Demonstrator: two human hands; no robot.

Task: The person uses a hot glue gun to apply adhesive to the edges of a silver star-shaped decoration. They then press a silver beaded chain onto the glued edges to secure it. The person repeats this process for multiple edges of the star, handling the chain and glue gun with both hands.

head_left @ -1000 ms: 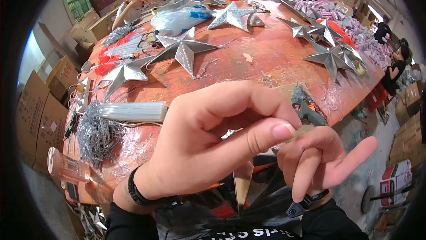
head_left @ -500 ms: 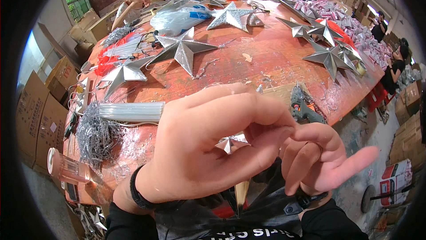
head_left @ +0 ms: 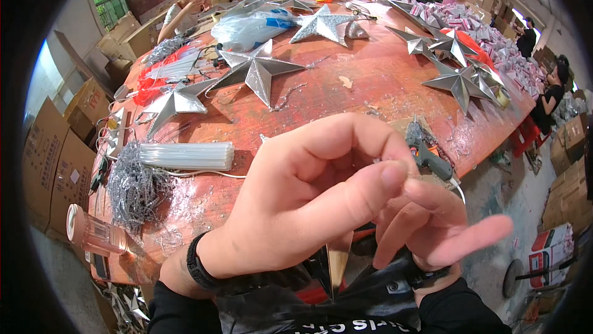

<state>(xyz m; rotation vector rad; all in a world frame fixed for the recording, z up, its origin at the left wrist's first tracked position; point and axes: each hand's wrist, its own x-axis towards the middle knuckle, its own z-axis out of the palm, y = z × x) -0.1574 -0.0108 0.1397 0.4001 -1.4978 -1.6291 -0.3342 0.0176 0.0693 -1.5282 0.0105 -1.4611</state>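
In the middle foreground, my left hand [head_left: 296, 204] is closed in a pinch, its thumb and forefinger meeting at the tips. My right hand [head_left: 432, 226] touches it there, with curled fingers and one digit stretched out to the right. Whatever lies between the fingertips is too small or hidden to make out. Below the hands, a shiny gold-toned point [head_left: 336, 266] shows in front of my dark clothing. A grey glue gun [head_left: 427, 155] lies on the table just beyond my right hand. A bundle of clear glue sticks [head_left: 188, 155] lies left of my left hand.
Silver stars [head_left: 256, 75] lie across the red-brown table [head_left: 358, 90], more of them [head_left: 457, 81] at right. A tangle of silver tinsel cord [head_left: 133, 186] and a pinkish plastic cup [head_left: 99, 233] stand at left. A person [head_left: 185, 7] sits across the table; boxes surround it.
My left hand has rolled so that its thumb and curled forefinger show more openly. My right hand has shifted slightly left and down. The silver star glimpsed between the hands is now hidden.
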